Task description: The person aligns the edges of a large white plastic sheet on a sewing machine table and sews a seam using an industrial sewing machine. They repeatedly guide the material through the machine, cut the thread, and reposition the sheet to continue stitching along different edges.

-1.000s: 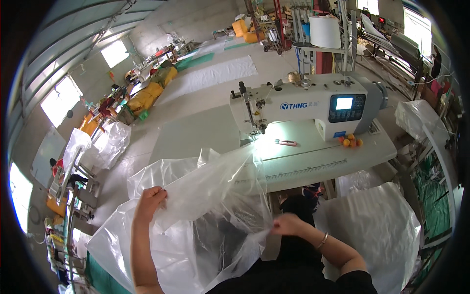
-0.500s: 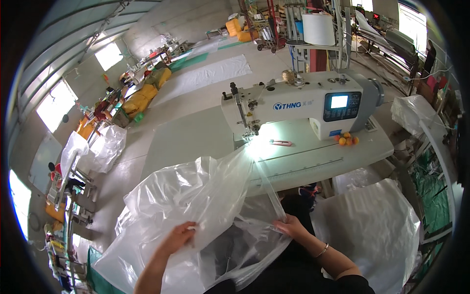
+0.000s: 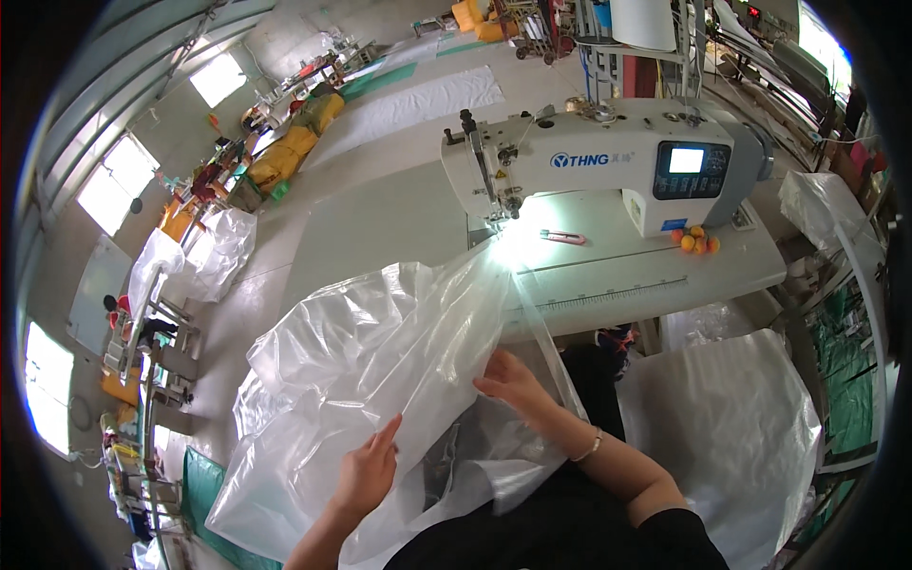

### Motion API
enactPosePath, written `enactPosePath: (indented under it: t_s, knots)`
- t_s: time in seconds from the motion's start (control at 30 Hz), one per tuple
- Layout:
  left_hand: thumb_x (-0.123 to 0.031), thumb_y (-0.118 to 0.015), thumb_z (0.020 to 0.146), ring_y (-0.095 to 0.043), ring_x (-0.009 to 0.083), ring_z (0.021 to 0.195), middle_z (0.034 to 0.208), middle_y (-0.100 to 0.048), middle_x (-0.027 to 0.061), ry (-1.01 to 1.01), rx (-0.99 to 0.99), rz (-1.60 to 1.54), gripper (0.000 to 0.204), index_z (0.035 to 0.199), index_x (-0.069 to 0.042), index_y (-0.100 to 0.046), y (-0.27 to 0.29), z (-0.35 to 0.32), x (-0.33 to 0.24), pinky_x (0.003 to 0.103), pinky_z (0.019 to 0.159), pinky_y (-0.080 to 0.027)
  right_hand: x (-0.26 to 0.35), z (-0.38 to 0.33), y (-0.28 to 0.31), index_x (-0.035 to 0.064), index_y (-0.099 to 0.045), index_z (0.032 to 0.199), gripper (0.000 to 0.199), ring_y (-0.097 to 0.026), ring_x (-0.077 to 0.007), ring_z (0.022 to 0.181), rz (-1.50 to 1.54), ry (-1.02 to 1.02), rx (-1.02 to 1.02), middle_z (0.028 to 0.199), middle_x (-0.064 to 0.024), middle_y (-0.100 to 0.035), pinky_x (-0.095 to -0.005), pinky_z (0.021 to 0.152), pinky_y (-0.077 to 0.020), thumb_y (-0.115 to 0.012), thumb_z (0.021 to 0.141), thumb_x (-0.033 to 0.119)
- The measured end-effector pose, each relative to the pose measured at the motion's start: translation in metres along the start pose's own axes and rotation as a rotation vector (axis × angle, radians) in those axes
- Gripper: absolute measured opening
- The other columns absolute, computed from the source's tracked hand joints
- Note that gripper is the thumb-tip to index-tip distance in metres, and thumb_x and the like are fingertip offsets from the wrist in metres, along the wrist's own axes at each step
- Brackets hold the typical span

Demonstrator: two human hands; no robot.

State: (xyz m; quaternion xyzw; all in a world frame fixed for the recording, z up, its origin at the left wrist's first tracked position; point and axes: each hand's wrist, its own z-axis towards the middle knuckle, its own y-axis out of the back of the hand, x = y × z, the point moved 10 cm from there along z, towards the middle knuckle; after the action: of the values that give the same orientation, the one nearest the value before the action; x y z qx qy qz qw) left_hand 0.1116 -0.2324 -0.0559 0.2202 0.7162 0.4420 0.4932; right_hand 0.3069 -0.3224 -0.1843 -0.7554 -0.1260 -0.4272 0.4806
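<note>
A large sheet of translucent plastic film (image 3: 380, 332) spreads over my lap and rises in gathered folds to the needle area of a white sewing machine (image 3: 570, 161). My left hand (image 3: 369, 473) lies against the near part of the film, its forefinger stretched out. Higher up and to the right, my right hand (image 3: 518, 388) is at the film's edge, thumb and fingers apart, with nothing plainly held. A narrow clear strip (image 3: 556, 356) of the film runs from the needle down past my right forearm. The machine's bright lamp washes out the stitching point.
A pink utility knife (image 3: 562, 237) and several small orange balls (image 3: 695, 240) lie on the pale machine table (image 3: 361, 228). More plastic sheeting (image 3: 731, 427) is piled at the right. Plastic bundles (image 3: 223, 252) and a rack stand at the left.
My right hand has let go of the strip and moved up and left to the film's edge. My left hand has shifted slightly lower, its forefinger now extended. The view has tilted a little.
</note>
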Motion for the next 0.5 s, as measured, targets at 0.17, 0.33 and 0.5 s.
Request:
enactPosePath:
  t_s: [0.17,0.33,0.5]
  knots:
    - [-0.001,-0.051,0.089,-0.045,0.0025,0.057,0.068,-0.052,-0.003,0.091,0.021,-0.448,0.041,0.13,-0.004,-0.051,0.034,-0.013,-0.009,0.02,0.053,-0.039,-0.006,-0.044,-0.076,0.0028,-0.061,0.111,0.033,-0.057,-0.017,0.1,-0.049,-0.147,0.431,0.104,-0.0069,-0.063,-0.0311,0.087,-0.0457,-0.07,0.084,0.02]
    - [0.0,-0.049,0.09,-0.038,0.0067,0.054,0.057,-0.048,-0.0005,0.036,0.114,-0.289,0.028,0.112,-0.003,-0.066,0.032,0.0,-0.017,0.022,0.051,-0.037,-0.04,-0.119,-0.059,0.0025,-0.065,0.108,0.029,-0.059,-0.0112,0.09,-0.203,-0.354,0.508,0.101,-0.004,-0.067,-0.027,0.084,-0.0456,-0.066,0.088,0.023]
    - [-0.005,-0.051,0.087,-0.06,0.03,0.065,0.074,-0.063,0.017,-0.154,0.05,0.11,0.032,0.113,-0.014,-0.067,-0.021,0.017,0.035,0.038,0.059,-0.046,-0.033,-0.144,0.014,0.0023,-0.068,0.101,0.028,-0.06,-0.009,0.083,-0.327,-0.335,0.25,0.093,-0.0037,-0.069,-0.0262,0.074,-0.0472,-0.067,0.088,0.027]
